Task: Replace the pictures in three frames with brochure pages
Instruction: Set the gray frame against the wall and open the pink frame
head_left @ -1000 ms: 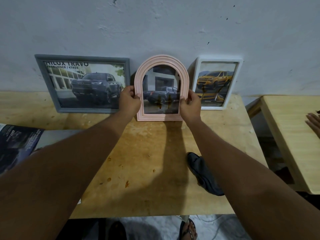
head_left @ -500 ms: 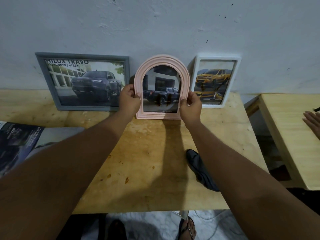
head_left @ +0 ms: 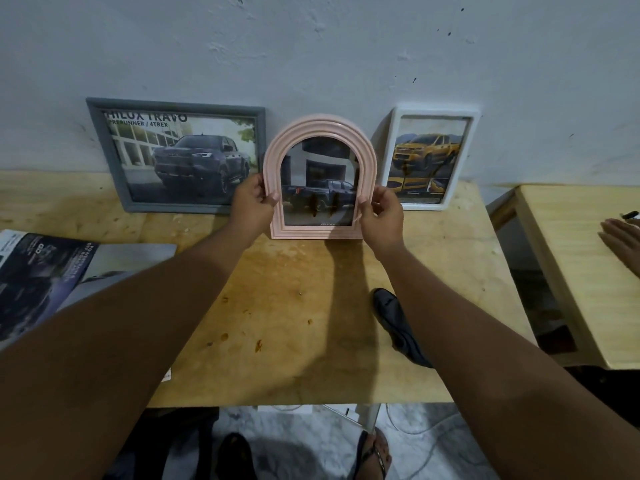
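Holding the pink arched frame (head_left: 318,128) upright at 12 o'clock on the table (head_left: 294,306), just in front of the wall (head_left: 311,46). The left hand (head_left: 252,202) grips the frame's lower left rim, thumb on the front and fingers behind. The right hand (head_left: 381,213) pinches the lower right rim the same way. Can't tell if the bottom edge sits on the table or hangs just above it. A dark pickup page shows behind the glass, so this frame looks loaded. The grey frame (head_left: 180,157) at 11 o'clock leans on the wall with a truck brochure page in it. The white frame (head_left: 429,157) at 1 o'clock leans there too, with a yellow truck page in it. Judgement: all three swaps look done, and what's left is to lean the pink one back between the other two and let go. The slot is tight, with the grey frame just beside the left hand and the white frame just beside the right, so either could get nudged. The glass is glossy and the frame may slide at its foot. The brochure (head_left: 52,278) lies open at 9 o'clock, partly under the left arm. A dark cloth (head_left: 398,323) lies at 4 o'clock beside the right forearm, out of the way. A second table (head_left: 581,271) stands at 3 o'clock with another person's hand (head_left: 623,240) flat on it, well apart. A sandalled foot (head_left: 374,452) shows at 6 o'clock, below the table edge.
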